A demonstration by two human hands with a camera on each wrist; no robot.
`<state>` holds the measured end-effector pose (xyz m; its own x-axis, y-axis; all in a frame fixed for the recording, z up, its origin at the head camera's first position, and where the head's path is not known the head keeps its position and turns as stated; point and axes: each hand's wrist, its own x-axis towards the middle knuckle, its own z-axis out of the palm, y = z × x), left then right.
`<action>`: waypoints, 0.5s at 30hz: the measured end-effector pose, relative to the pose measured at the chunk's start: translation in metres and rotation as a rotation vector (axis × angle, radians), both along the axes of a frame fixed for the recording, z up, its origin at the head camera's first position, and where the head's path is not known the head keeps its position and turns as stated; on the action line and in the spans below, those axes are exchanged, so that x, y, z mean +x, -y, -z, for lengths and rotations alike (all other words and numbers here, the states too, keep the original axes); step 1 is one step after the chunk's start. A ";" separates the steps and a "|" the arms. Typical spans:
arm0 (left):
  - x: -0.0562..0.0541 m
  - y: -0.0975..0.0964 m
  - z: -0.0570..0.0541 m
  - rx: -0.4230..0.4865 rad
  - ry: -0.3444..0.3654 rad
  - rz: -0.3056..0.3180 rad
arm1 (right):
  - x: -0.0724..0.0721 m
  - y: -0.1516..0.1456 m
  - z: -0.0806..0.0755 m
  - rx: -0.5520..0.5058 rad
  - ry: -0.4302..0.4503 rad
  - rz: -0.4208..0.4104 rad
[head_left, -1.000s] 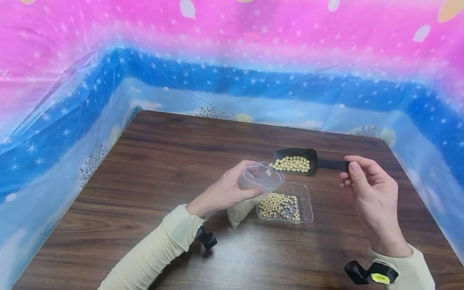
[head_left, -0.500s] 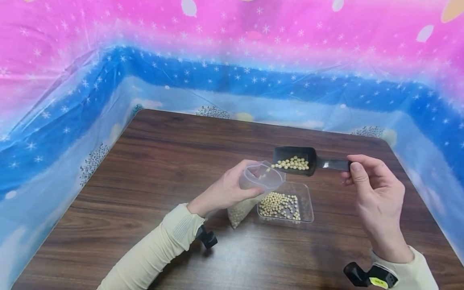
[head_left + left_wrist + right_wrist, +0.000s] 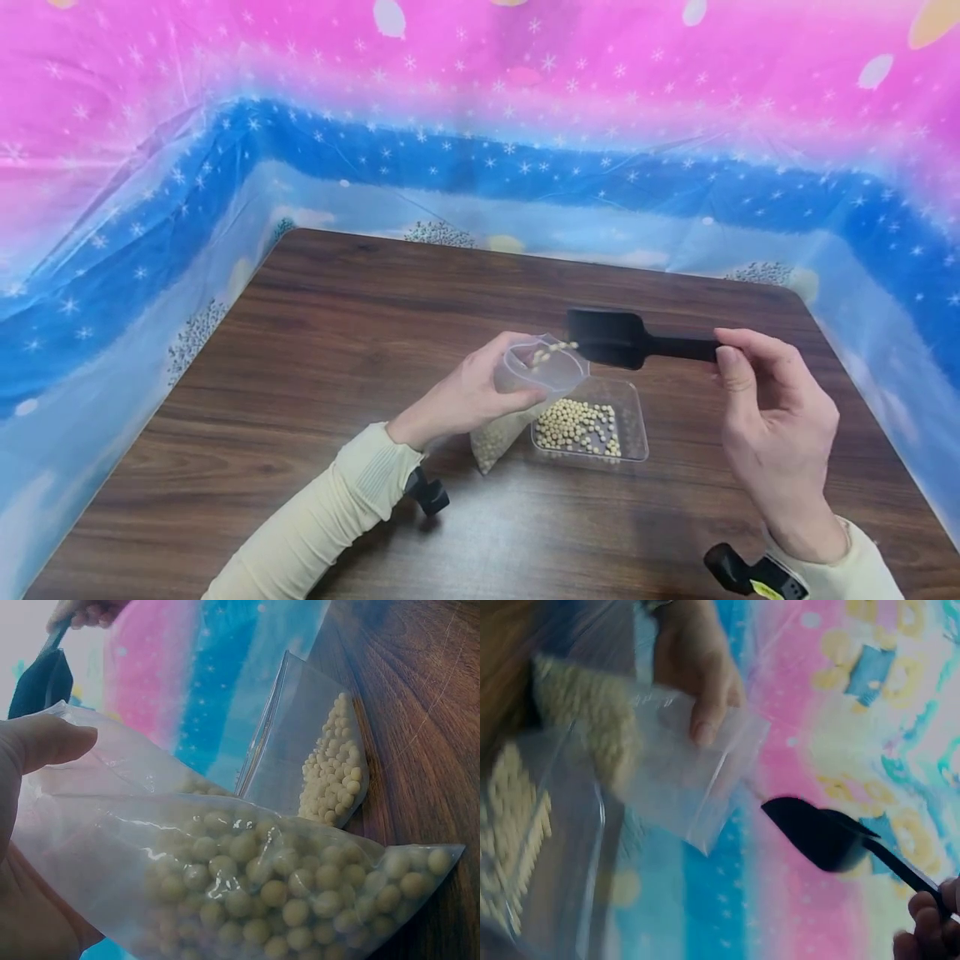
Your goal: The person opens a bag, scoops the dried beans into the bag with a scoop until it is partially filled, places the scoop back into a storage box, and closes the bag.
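Observation:
My left hand (image 3: 472, 387) grips a clear plastic bag (image 3: 536, 379) near its mouth, which gapes open. Round pale-yellow beans (image 3: 270, 885) fill the bag's lower part. Pinched by its handle between thumb and fingers, a black scoop (image 3: 609, 337) is in my right hand (image 3: 780, 425). The scoop is tilted, its tip over the bag's mouth, and a few beans spill off it into the bag. Under the scoop, a clear plastic tray (image 3: 633, 433) with more beans stands on the table, close beside the bag. The fingers behind the bag are partly hidden.
A dark wood-grain table (image 3: 337, 317) bears everything. Behind it and along its sides hangs a pink and blue snowflake cloth (image 3: 465, 158). The tray's wall (image 3: 274, 727) rises right beside the bag in the left wrist view.
The right hand has turned the scoop over towards the bag, and the beans in it have run out into the bag. The left hand and the tray have stayed in place.

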<state>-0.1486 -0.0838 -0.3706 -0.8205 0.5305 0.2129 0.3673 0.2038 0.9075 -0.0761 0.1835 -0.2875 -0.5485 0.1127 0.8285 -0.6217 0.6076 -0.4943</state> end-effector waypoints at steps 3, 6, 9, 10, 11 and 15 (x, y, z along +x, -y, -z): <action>0.001 0.001 0.000 -0.004 0.006 -0.005 | 0.000 0.002 -0.001 0.121 -0.143 0.143; 0.002 0.001 0.000 -0.009 0.006 -0.008 | 0.003 0.000 -0.002 0.316 -0.137 0.205; 0.002 0.001 -0.001 -0.010 0.002 -0.014 | 0.004 -0.004 0.005 0.513 0.027 0.173; 0.002 0.002 -0.001 -0.008 0.004 -0.014 | 0.003 -0.006 0.010 0.558 0.088 0.158; 0.002 0.002 -0.001 -0.006 0.008 -0.014 | 0.002 -0.007 0.016 0.592 0.138 0.151; 0.001 0.001 0.000 0.006 0.029 -0.002 | -0.004 -0.009 0.038 0.636 0.217 0.146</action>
<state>-0.1471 -0.0847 -0.3705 -0.8275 0.5276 0.1920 0.3400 0.1989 0.9192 -0.0802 0.1927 -0.3253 -0.7258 -0.2737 0.6311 -0.4386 0.8909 -0.1180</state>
